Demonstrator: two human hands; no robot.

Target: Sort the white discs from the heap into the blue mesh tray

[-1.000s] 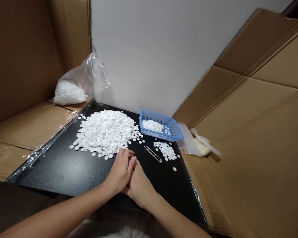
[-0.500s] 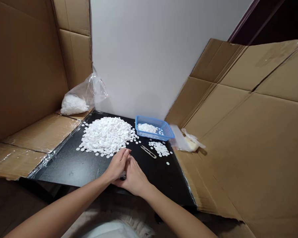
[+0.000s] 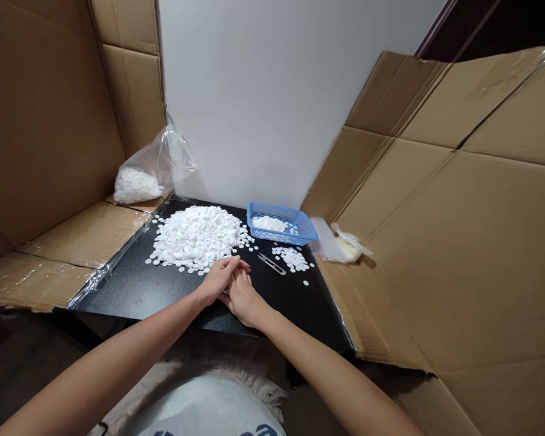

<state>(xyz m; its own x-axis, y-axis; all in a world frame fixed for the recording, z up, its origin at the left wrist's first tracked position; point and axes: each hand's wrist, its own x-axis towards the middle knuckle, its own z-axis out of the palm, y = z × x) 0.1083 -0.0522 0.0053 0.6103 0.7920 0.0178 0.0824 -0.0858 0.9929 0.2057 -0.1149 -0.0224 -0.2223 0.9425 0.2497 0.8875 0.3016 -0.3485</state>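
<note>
My left hand (image 3: 218,280) and my right hand (image 3: 246,298) are cupped together over the front of the black table (image 3: 163,297). Their fingers overlap and close inward. A tiny pale bit shows between the palms, but what they hold is hidden. Just beyond the fingertips spreads a large heap of small white discs (image 3: 200,236). To the right of the hands lies a pair of thread snips (image 3: 271,264), beside a smaller scatter of white discs (image 3: 292,258).
A blue plastic basket (image 3: 306,233) with white discs inside stands at the back right. Beside it are a clear plastic bag (image 3: 327,240) and a crumpled bag with pale contents (image 3: 350,247). A plastic bag of white pieces (image 3: 138,184) sits back left. Cardboard panels (image 3: 458,242) flank the table.
My hands have pressed closer together, and the gap between the palms that showed something greyish has narrowed. The whole scene has shifted slightly upward in view. The discs, snips and basket stay put.
</note>
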